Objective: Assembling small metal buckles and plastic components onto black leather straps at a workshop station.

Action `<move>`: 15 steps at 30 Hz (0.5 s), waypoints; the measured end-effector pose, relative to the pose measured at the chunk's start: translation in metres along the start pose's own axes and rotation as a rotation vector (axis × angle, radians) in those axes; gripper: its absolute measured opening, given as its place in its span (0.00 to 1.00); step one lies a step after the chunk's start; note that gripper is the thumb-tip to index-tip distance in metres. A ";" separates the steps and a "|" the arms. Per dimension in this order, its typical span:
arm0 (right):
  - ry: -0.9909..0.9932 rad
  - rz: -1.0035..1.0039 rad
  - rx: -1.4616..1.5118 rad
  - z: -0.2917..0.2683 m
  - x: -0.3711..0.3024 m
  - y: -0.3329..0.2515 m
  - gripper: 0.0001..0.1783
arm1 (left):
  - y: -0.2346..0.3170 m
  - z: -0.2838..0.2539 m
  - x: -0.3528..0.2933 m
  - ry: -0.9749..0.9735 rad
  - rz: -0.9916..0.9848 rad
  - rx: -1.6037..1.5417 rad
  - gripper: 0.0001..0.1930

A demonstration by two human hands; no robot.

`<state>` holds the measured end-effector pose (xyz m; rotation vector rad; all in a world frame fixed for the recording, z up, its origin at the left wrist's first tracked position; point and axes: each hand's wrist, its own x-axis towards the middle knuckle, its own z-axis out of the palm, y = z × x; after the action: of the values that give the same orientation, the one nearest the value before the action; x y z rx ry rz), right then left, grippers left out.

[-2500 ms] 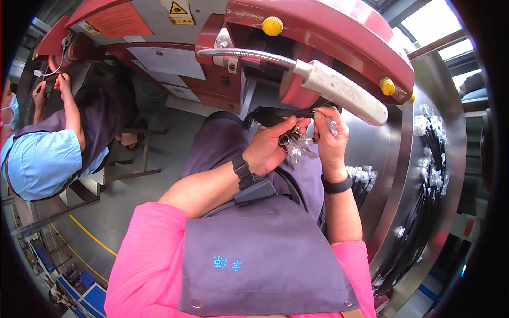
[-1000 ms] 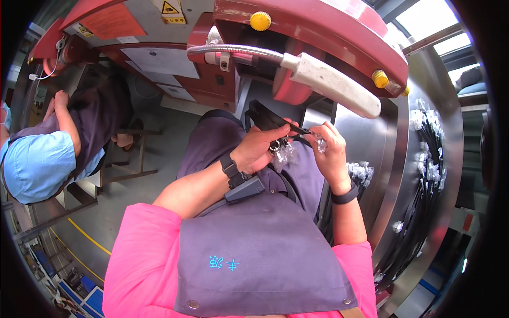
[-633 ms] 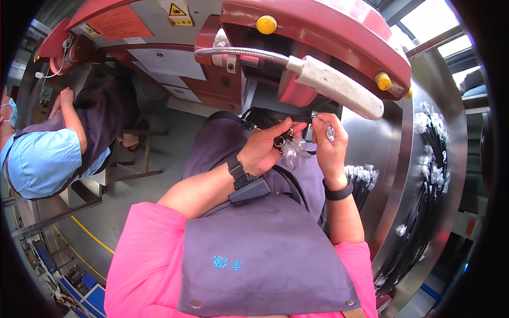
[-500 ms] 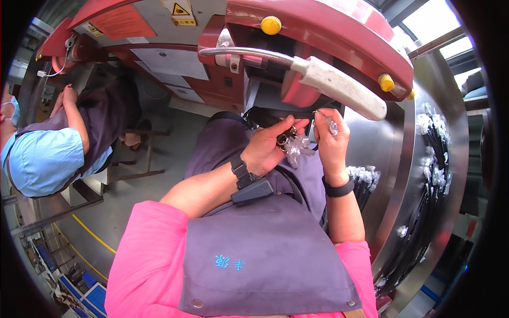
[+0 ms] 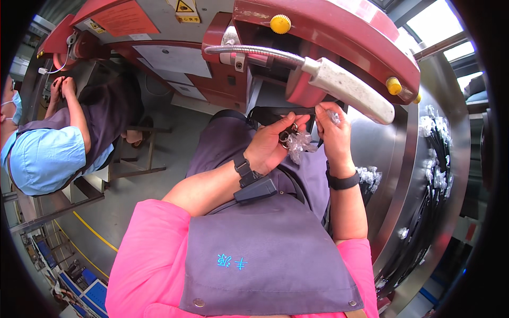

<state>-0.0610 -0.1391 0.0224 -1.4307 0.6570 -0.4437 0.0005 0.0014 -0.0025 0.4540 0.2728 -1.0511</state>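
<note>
Red wheel (image 5: 306, 91): it is sitting under a red machine guard (image 5: 328, 26), and I am placing everything else by it.
Black strap (image 5: 299, 111): it is lying just on the person's side of the red wheel, its long axis running crosswise, nearly level; whether it is touching the wheel, I cannot tell from here.
Left hand (image 5: 273, 139): it is pinching the strap to the near left of the wheel, with black folds (image 5: 261, 115) lying out past its fingers; metal rings (image 5: 286, 137) and clear wrapping (image 5: 301, 147) are hanging by its palm.
Right hand (image 5: 333, 132): it is grasping the strap's right end between thumb and forefinger, to the near right of the wheel; its fingertips are looking nearer the wheel than the left hand's.
Strap span: it is stretching between both grips, facing the wheel's near edge.
Pale casing (image 5: 352, 91): it is jutting out right of the wheel, beyond the right hand.
Steel bench (image 5: 384, 139): it is standing right of the wheel, bearing more straps (image 5: 435, 185).
Co-worker (image 5: 47, 153): this person is sitting well left of the wheel.
</note>
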 end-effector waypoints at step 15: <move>-0.001 -0.065 0.118 -0.007 -0.002 0.008 0.04 | -0.002 0.009 0.001 -0.024 0.012 0.020 0.14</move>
<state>-0.0680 -0.1425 0.0151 -1.3427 0.5752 -0.5246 -0.0007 -0.0049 0.0041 0.4603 0.2385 -1.0481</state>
